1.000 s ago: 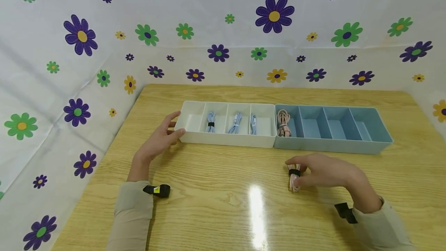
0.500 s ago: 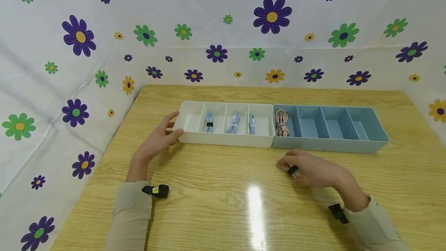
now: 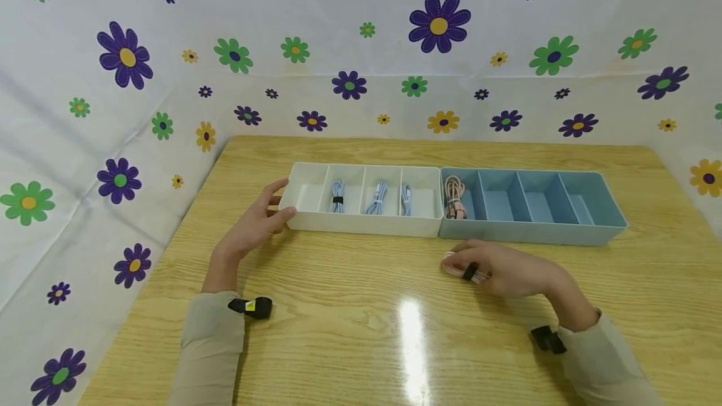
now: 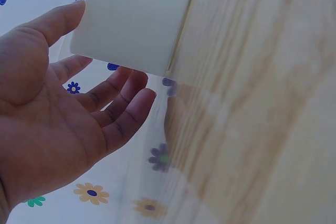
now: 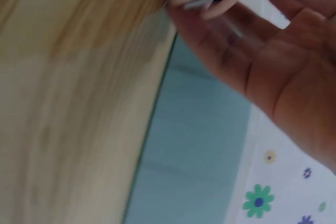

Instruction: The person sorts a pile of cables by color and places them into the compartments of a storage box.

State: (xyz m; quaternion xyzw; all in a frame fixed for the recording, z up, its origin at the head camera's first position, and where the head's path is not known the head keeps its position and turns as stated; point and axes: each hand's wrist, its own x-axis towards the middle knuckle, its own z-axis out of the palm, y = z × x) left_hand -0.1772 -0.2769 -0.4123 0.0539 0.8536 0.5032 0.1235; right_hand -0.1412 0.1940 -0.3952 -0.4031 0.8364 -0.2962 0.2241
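Note:
My left hand (image 3: 251,230) rests against the left end of a white divided box (image 3: 361,224). Its thumb touches the rim by the front corner, and in the left wrist view the lower fingers (image 4: 128,114) hang loose beside the end. My right hand (image 3: 513,268) pinches a bundled pink cable (image 3: 479,277) with a black strap, low over the table in front of a blue divided box (image 3: 530,232). The right wrist view shows this cable's loops blurred between thumb and fingers; part of the bundle is hidden by the hand.
Three bundled light-blue cables (image 3: 376,199) lie in separate compartments of the white box. Another pink cable (image 3: 454,198) sits in the blue box's leftmost compartment. Both boxes stand end to end on the wooden table (image 3: 316,331), with a flowered sheet (image 3: 316,11) behind.
My right hand has moved slightly left and toward the boxes. The pink cable in it has turned from roughly upright to lying sideways. My left hand stays at the white box.

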